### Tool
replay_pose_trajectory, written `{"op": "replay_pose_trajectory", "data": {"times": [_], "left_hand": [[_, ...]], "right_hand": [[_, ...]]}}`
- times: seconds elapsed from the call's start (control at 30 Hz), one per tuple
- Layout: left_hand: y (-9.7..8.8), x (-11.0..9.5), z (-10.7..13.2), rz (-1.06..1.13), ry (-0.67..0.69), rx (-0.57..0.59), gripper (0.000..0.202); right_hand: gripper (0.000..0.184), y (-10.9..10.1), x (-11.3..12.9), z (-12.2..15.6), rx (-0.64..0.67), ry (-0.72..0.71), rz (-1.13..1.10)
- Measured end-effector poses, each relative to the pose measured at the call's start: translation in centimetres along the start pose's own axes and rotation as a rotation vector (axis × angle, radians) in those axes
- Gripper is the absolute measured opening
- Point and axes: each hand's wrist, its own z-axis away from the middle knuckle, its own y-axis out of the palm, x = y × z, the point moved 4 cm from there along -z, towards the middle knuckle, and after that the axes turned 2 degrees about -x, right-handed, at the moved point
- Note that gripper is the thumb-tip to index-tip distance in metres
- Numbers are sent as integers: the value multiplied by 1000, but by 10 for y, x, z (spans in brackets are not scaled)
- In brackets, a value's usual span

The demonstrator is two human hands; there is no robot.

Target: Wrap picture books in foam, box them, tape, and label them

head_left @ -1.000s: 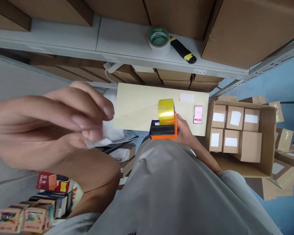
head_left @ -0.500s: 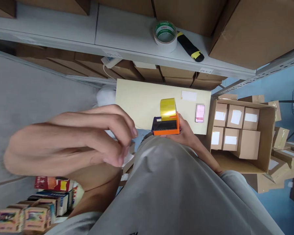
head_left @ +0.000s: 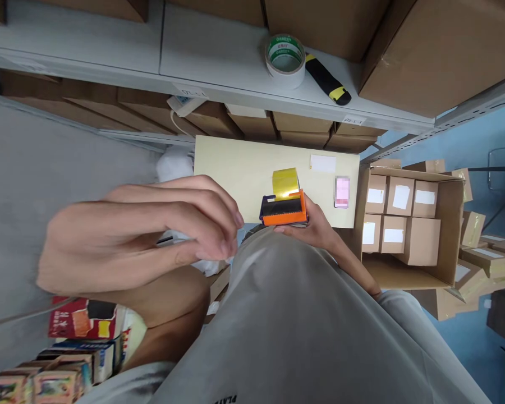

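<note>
My right hand grips an orange tape dispenser loaded with a roll of yellow tape. It holds it over the near edge of a flat pale-yellow package. The package bears a white label and a pink label. My left hand hovers close to the camera, left of the dispenser, with its fingertips pinched together. What the fingers hold, if anything, is hidden. My grey shirt fills the lower middle.
A grey shelf above carries a green-and-white tape roll, a black-and-yellow utility knife and brown cartons. An open carton of small labelled boxes stands at the right. Colourful small boxes are stacked at the lower left.
My left hand has moved right and slightly down, toward the dispenser; the white scrap seen in its fingers earlier no longer shows. The right hand and dispenser have barely shifted.
</note>
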Motion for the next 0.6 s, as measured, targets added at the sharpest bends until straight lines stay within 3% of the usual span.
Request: {"op": "replay_pose_trajectory", "data": {"times": [0.1,0.2,0.27,0.37,0.43,0.5,0.53,0.6], "left_hand": [[5,-10,-16,81,49,149,43],[11,-21,-33,200,124,485,14],[11,-24,-41,253,151,634,21],[11,-26,-38,284,144,710,24],[10,-25,-27,268,113,621,15],[9,-23,-12,201,55,375,6],[8,-23,-3,155,29,237,13],[11,-23,15,76,24,81,24]], "right_hand": [[73,4,3,-1,16,-17,43],[69,7,5,-1,21,-26,113],[68,8,6,0,29,-33,146],[66,10,3,3,48,-43,176],[65,12,0,4,49,-47,180],[65,15,-3,6,55,-47,167],[65,18,-5,6,63,-42,158],[65,23,-6,7,94,-14,141]]}}
